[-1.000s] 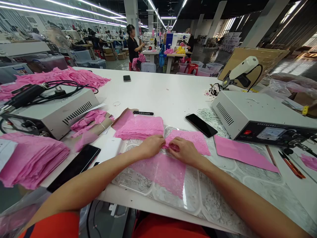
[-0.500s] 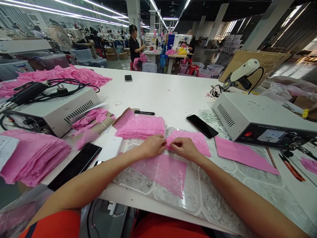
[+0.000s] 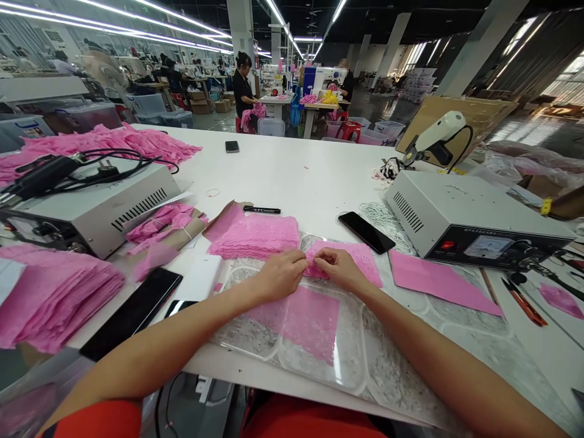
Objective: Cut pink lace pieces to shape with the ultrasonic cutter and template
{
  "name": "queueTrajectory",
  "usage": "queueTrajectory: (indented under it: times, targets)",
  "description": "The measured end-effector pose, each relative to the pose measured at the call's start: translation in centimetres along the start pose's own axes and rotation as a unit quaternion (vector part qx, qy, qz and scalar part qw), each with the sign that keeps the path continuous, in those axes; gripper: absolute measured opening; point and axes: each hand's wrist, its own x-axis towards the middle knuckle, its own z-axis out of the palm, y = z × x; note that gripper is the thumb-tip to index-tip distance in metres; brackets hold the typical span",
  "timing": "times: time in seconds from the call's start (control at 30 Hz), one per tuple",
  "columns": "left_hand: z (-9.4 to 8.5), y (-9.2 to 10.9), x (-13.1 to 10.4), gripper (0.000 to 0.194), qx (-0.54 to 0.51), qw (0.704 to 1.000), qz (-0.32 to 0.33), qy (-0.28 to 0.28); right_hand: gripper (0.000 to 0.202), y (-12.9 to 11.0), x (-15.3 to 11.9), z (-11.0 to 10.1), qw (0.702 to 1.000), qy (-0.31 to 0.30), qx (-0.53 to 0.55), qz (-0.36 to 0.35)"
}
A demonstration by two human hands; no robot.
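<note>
My left hand and my right hand are close together, fingers pinched on the near left edge of a pink lace piece. The lace lies on a clear plastic sheet with a marbled surface. A flat pink piece shows just below my hands. Behind my left hand sits a stack of pink lace pieces, its front edge near my knuckles. My fingertips partly hide the gripped edge.
A black phone, a pink sheet and a grey machine box are on the right. At left are another box, a pink fabric stack and a dark tablet. Orange-handled pliers lie far right.
The view has shifted slightly, so the table items appear a little further left. Both hands stay on the lace, with very little finger movement.
</note>
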Motion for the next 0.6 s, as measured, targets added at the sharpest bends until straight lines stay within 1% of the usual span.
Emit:
queueTrajectory:
  times: [0.1, 0.2, 0.3, 0.4, 0.43, 0.53, 0.6]
  targets:
    - [0.4, 0.1, -0.1, 0.026, 0.007, 1.0, 0.019, -0.016, 0.017, 0.2, 0.1, -0.1, 1.0, 0.011, 0.026, 0.001]
    - [0.4, 0.0, -0.1, 0.025, 0.021, 0.999, 0.004, -0.026, 0.019, 0.1, 0.1, -0.4, 0.998, 0.026, 0.052, 0.003]
    - [0.1, 0.5, 0.2, 0.022, 0.023, 0.999, -0.021, -0.02, 0.02, -0.1, 0.0, -1.0, 0.996, 0.048, 0.078, 0.004]
    - [-0.2, 1.9, 1.0, 0.019, 0.011, 0.999, -0.051, -0.007, 0.02, -0.3, 0.1, -1.8, 0.992, 0.084, 0.097, 0.001]
    - [-0.1, 2.5, 1.5, 0.022, 0.006, 0.998, -0.063, -0.003, 0.02, -0.4, 0.1, -2.0, 0.99, 0.097, 0.102, 0.0]
    - [0.5, 4.4, 3.3, 0.037, -0.006, 0.995, -0.099, 0.004, 0.02, -0.8, 0.0, -2.6, 0.984, 0.134, 0.118, -0.009]
    - [1.2, 5.5, 4.7, 0.043, -0.012, 0.993, -0.121, 0.009, 0.021, -1.1, -0.3, -3.1, 0.978, 0.161, 0.129, -0.017]
